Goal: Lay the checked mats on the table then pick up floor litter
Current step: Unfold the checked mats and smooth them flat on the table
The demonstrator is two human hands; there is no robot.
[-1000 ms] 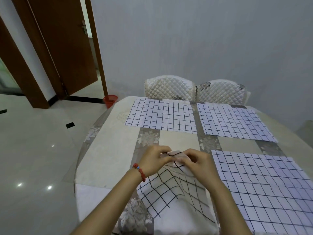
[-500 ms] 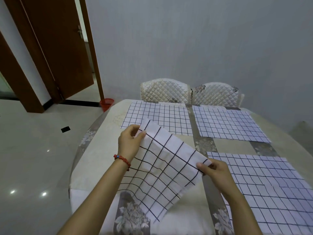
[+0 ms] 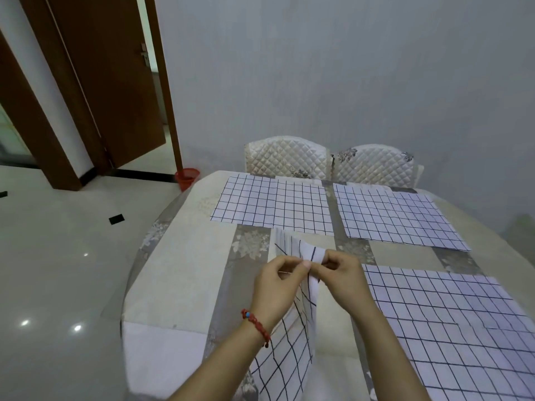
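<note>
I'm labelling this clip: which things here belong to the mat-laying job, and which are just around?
Belong to the job:
held checked mat, pinched by left hand and right hand
three laid checked mats
table

Just around:
two quilted chairs
red bin
brown door

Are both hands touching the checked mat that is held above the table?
Touching. In the head view, the left hand and right hand both pinch the top edge of the held mat, fingertips meeting on the cloth.

White mats (image 3: 275, 206) black-checked; bracelet (image 3: 257, 327) and bin (image 3: 186, 177) red.
</note>
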